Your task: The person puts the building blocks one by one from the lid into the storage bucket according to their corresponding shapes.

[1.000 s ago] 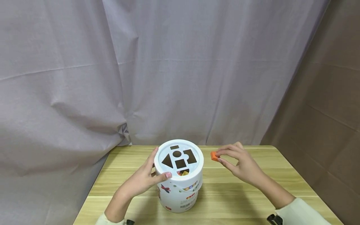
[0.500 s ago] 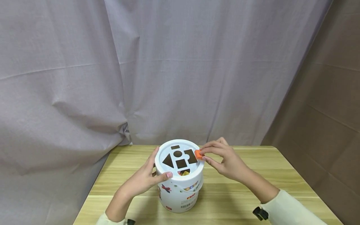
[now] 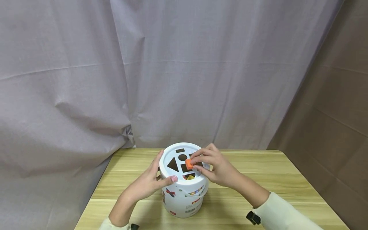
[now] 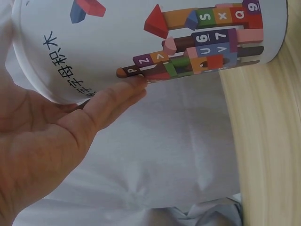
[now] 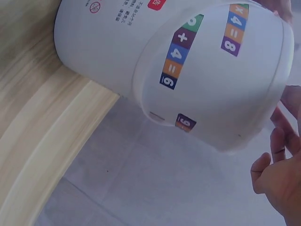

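Observation:
A white bucket [image 3: 179, 203] with printed pictures stands upright on the table. Its lid [image 3: 164, 166] has several cut-out holes: a triangle, a circle, rectangles and a notched shape. My left hand [image 3: 148, 180] steadies the bucket from the left, thumb over the lid's rim and fingers along the wall, as the left wrist view also shows. Between thumb and fingertips, my right hand [image 3: 218, 166] pinches a small orange block [image 3: 188, 164] over the lid, overlapping the square hole. In the right wrist view the right hand [image 5: 284, 181] appears partly, the block out of sight.
Through the lid's front hole, a yellow block [image 3: 190, 177] shows inside. The bucket's handle [image 3: 203, 191] hangs down at its right. Beneath is a wooden table [image 3: 253, 204], with a grey curtain [image 3: 184, 73] behind its far edge.
My right hand has carried the orange block leftward, from the right of the bucket to above the lid's middle. The left hand keeps its place on the bucket.

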A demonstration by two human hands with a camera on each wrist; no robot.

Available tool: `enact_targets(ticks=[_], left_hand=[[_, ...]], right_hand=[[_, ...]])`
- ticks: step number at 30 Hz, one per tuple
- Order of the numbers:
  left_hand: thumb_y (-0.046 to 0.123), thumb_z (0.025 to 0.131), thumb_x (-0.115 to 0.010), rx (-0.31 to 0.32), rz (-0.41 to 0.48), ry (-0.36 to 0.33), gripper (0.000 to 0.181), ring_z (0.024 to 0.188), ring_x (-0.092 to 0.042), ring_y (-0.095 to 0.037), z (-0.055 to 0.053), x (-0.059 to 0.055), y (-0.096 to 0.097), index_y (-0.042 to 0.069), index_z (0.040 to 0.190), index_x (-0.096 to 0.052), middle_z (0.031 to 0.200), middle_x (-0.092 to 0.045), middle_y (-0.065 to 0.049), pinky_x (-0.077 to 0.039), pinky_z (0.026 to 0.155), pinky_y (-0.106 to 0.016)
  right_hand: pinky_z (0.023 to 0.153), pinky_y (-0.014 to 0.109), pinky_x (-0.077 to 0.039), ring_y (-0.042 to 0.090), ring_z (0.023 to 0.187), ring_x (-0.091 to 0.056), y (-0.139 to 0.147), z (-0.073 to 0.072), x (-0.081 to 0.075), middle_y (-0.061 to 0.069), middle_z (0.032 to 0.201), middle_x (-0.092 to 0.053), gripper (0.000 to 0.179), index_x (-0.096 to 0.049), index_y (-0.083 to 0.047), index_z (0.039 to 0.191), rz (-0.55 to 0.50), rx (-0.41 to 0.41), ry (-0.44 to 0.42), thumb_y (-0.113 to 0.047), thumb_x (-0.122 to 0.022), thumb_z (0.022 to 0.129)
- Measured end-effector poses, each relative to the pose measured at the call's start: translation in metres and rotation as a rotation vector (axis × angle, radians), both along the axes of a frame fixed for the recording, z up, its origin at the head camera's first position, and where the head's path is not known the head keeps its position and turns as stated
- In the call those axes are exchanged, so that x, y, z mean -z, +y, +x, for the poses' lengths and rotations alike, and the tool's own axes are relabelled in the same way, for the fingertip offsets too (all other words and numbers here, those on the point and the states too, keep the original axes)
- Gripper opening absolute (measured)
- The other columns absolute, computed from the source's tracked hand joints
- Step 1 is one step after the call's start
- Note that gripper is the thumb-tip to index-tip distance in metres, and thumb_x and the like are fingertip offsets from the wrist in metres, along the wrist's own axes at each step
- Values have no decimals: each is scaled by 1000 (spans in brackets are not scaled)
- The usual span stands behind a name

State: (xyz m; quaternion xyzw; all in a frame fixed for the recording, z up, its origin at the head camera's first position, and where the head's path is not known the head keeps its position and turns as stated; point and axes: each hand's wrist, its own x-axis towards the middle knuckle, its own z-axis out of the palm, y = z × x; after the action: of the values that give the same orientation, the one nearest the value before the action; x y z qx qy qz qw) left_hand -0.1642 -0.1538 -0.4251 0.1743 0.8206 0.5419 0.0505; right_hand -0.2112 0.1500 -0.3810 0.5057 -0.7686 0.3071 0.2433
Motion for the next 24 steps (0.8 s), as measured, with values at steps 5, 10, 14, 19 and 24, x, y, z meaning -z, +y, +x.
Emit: enact_targets(ticks=[5, 10, 14, 19, 24], left_hand=[[48, 96, -86, 4, 0, 1, 117, 172, -16, -41, 0, -1, 0, 32, 178, -5, 187, -7, -12, -34, 129, -70], [49, 97, -85, 4, -12, 6, 117, 172, -16, -42, 1, -1, 0, 32, 178, -4, 187, -7, -12, -33, 130, -70], [49, 97, -85, 3, -15, 11, 117, 172, -16, -42, 1, 0, 0, 30, 178, -3, 187, -7, -12, -31, 131, -70], [50, 97, -85, 2, -27, 16, 118, 172, -15, -41, 2, 2, 0, 29, 179, -2, 187, -8, -13, -25, 132, -73], [51, 97, -84, -4, -33, 29, 117, 172, -16, -40, -1, 1, 0, 34, 178, -2, 187, -10, -9, -24, 133, -73]], right_hand=[[88, 33, -49, 13, 102, -54, -5, -1, 2, 0, 118, -82, 26, -84, -19, 107, 27, -13, -8, -4, -92, 87], [87, 32, -47, 13, 100, -54, -8, -3, 4, 0, 117, -83, 23, -85, -19, 105, 35, -19, -9, -5, -92, 87], [86, 31, -46, 12, 100, -53, -9, -4, 6, -1, 116, -83, 21, -85, -19, 103, 40, -18, -40, -6, -92, 88], [87, 32, -47, 13, 100, -54, -9, -5, 10, -1, 114, -83, 21, -85, -19, 101, 42, -23, -58, -6, -93, 87], [87, 33, -46, 13, 100, -54, -9, -7, 7, 0, 114, -83, 21, -85, -18, 100, 48, -20, -62, -5, -93, 86]])
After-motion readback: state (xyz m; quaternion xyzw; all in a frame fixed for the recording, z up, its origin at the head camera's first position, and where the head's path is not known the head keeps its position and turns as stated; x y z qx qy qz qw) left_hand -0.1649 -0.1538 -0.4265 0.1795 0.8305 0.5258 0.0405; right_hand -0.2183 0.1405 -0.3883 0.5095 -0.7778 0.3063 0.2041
